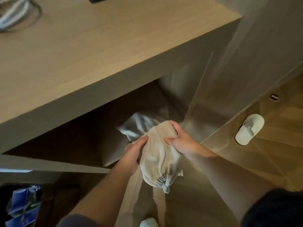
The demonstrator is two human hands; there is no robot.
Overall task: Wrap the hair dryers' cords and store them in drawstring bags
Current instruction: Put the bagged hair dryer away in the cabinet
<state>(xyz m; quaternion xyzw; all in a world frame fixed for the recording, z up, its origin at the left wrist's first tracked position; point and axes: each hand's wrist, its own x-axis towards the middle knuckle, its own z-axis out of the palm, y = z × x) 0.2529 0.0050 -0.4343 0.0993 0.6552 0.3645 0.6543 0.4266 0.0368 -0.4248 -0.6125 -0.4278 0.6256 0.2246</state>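
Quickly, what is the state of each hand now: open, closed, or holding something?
Left hand: holds the beige drawstring bag, thumb on top.
Right hand: grips the same bag near its far end.

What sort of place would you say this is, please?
Probably a hotel room: a white open-backed slipper on the wood-plank floor, a light wooden built-in desk, and a beige cloth drawstring bag.

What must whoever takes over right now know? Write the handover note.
Left hand grips the beige drawstring bag on its left side; right hand grips its right side.
Bag bulges, mouth cinched shut, held at the open compartment under the desk.
A pale cloth bundle, perhaps another bag, lies inside.
Left: set this bag in.
Blurred grey item on the desk: unclear.
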